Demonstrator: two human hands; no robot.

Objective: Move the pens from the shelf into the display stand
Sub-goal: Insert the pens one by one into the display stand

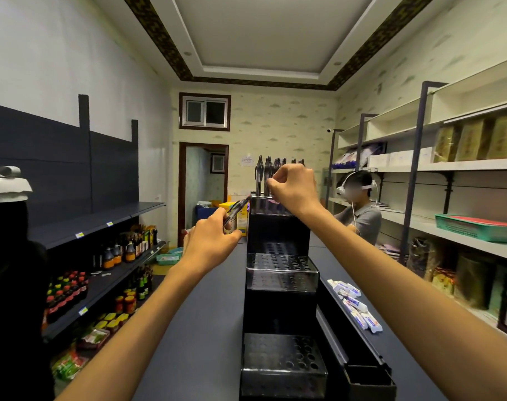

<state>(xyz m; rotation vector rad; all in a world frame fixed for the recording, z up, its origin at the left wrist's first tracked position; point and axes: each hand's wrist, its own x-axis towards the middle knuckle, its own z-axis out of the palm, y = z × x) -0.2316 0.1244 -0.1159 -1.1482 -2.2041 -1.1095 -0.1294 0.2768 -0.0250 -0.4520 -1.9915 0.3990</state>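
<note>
A black tiered display stand (278, 227) with rows of holes stands on the dark shelf top (206, 314) straight ahead. Several black pens (264, 175) stand upright in its top tier. My right hand (293, 188) is raised at that top tier, its fingers pinching a pen there. My left hand (210, 241) is just left of the stand and grips a few black pens (237, 208) that point up and right toward the top tier. The lower tiers show only bare holes.
Small white packets (353, 303) lie on the ledge right of the stand. A black tray (368, 377) sits at the near right. Bottles and jars (122, 250) fill the left shelves. A person wearing a headset (359, 209) stands at the right-hand shelving.
</note>
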